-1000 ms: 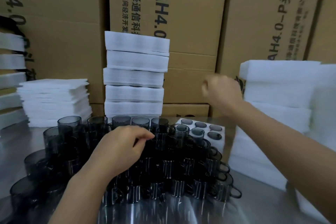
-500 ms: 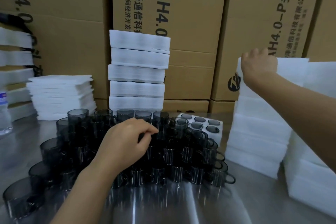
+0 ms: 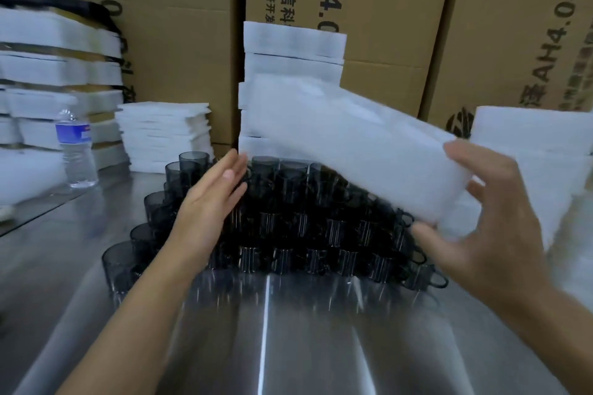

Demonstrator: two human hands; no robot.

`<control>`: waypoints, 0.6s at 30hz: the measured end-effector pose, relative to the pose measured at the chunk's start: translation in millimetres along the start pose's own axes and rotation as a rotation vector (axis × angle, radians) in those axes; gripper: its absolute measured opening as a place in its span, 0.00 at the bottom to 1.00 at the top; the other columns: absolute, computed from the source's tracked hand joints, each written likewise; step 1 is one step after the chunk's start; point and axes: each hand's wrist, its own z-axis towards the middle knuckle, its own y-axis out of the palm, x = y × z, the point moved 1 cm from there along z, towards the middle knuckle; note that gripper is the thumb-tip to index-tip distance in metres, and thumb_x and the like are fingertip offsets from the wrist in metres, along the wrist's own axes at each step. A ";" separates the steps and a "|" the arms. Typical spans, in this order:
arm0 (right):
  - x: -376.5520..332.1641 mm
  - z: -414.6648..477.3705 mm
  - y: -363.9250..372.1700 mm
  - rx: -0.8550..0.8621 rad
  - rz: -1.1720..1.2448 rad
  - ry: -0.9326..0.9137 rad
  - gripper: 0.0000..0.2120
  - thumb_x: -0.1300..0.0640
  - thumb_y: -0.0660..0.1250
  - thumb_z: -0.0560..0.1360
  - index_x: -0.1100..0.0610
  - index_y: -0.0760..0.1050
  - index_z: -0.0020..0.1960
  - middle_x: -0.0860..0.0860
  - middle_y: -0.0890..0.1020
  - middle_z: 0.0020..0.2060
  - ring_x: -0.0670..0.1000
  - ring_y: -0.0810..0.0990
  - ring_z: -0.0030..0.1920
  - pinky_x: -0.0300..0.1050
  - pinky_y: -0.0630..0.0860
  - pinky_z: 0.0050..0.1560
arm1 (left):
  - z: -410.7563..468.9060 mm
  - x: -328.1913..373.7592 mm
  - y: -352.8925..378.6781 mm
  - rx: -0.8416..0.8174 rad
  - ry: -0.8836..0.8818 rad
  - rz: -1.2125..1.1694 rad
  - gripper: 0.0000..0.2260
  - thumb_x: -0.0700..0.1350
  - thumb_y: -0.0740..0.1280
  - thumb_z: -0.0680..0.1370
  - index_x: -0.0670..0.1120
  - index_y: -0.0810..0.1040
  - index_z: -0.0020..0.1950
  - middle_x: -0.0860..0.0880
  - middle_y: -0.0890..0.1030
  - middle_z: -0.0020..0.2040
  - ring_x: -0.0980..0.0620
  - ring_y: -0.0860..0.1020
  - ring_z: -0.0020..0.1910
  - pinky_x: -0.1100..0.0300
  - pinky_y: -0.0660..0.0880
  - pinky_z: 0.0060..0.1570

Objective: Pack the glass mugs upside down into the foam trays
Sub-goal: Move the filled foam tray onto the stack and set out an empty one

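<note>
Step in hand (judged): bringing a fresh foam tray [image 3: 346, 151] to the work area; no mug is being packed into it yet.

Right hand [image 3: 491, 228]: grips the tray's right end. Thumb [image 3: 430, 234] is below, and the other fingers [image 3: 462, 154] are curled over the upper edge. The tray is held in the air, tilted with its left end high, above the back rows of smoked glass mugs [image 3: 288, 228].

Left hand [image 3: 208, 202]: palm flat, fingers straight and together, holding nothing. The fingertips [image 3: 232, 167] are just beside the tray's lower left corner. Contact cannot be told.

The mugs stand mouth-up in close rows on the steel table [image 3: 288, 346], between the two forearms.

Doing it well (judgement):
- Support the free end with the left hand, since a light tray gripped at one end flexes and swings.
- Keep it clear of the mug rims while lowering.
- Set it flat on bare steel near the mugs, cavities up.
- Do not drag it across the glass, as one nudged mug could knock its neighbours.
</note>
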 end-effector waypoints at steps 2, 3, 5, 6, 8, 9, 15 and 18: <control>-9.0 -31.7 0.5 -0.042 0.070 -0.076 0.29 0.54 0.69 0.66 0.59 0.64 0.64 0.54 0.69 0.62 0.51 0.68 0.67 0.48 0.69 0.64 | -5.1 9.3 -7.1 0.038 -0.087 0.143 0.15 0.41 0.58 0.82 0.42 0.72 0.68 0.51 0.82 0.53 0.48 0.79 0.57 0.53 0.73 0.58; -11.0 -45.9 0.1 -0.071 0.106 -0.127 0.27 0.52 0.69 0.69 0.60 0.64 0.63 0.54 0.69 0.62 0.53 0.68 0.67 0.48 0.68 0.66 | -4.4 10.3 -12.3 0.053 -0.153 0.246 0.14 0.41 0.59 0.82 0.39 0.73 0.66 0.46 0.82 0.52 0.43 0.78 0.55 0.49 0.73 0.57; -13.0 -71.2 -0.7 -0.103 0.172 -0.202 0.24 0.47 0.67 0.74 0.59 0.64 0.62 0.54 0.70 0.63 0.56 0.70 0.68 0.49 0.68 0.67 | -8.1 10.1 -17.7 -0.114 -0.303 0.225 0.18 0.45 0.53 0.84 0.38 0.68 0.71 0.38 0.72 0.68 0.39 0.69 0.68 0.47 0.64 0.68; -13.5 -82.2 -0.8 -0.112 0.200 -0.214 0.23 0.46 0.66 0.74 0.58 0.65 0.62 0.54 0.71 0.63 0.57 0.71 0.67 0.49 0.69 0.66 | -15.5 11.1 -17.8 -0.208 -0.344 0.148 0.20 0.46 0.51 0.84 0.39 0.67 0.72 0.39 0.67 0.72 0.41 0.64 0.72 0.50 0.61 0.71; -13.4 -102.0 -0.5 -0.113 0.248 -0.183 0.21 0.45 0.65 0.76 0.55 0.66 0.62 0.53 0.73 0.64 0.58 0.73 0.66 0.51 0.71 0.63 | -25.0 16.7 -13.1 -0.265 -0.435 0.104 0.19 0.47 0.57 0.81 0.41 0.71 0.69 0.40 0.74 0.68 0.43 0.72 0.67 0.54 0.72 0.62; -12.8 -111.9 -1.5 -0.115 0.285 -0.149 0.19 0.43 0.63 0.77 0.54 0.67 0.61 0.52 0.73 0.65 0.58 0.73 0.65 0.52 0.72 0.62 | -26.1 17.4 -8.8 -0.287 -0.505 0.129 0.18 0.47 0.62 0.77 0.45 0.75 0.66 0.42 0.80 0.61 0.45 0.79 0.59 0.55 0.78 0.51; -1.5 -135.9 0.3 -0.331 0.204 -0.206 0.17 0.44 0.49 0.83 0.53 0.68 0.61 0.42 0.68 0.68 0.46 0.71 0.68 0.38 0.75 0.58 | -31.6 7.8 -27.0 -0.585 -0.607 0.577 0.12 0.42 0.66 0.78 0.45 0.78 0.60 0.49 0.84 0.54 0.51 0.82 0.53 0.54 0.77 0.57; -8.4 -132.1 4.0 -0.361 0.208 -0.264 0.19 0.42 0.50 0.82 0.56 0.67 0.62 0.53 0.71 0.62 0.54 0.73 0.64 0.46 0.75 0.58 | -29.0 3.6 -34.4 -0.590 -0.617 0.797 0.16 0.49 0.67 0.77 0.38 0.78 0.57 0.40 0.83 0.52 0.46 0.82 0.48 0.47 0.75 0.59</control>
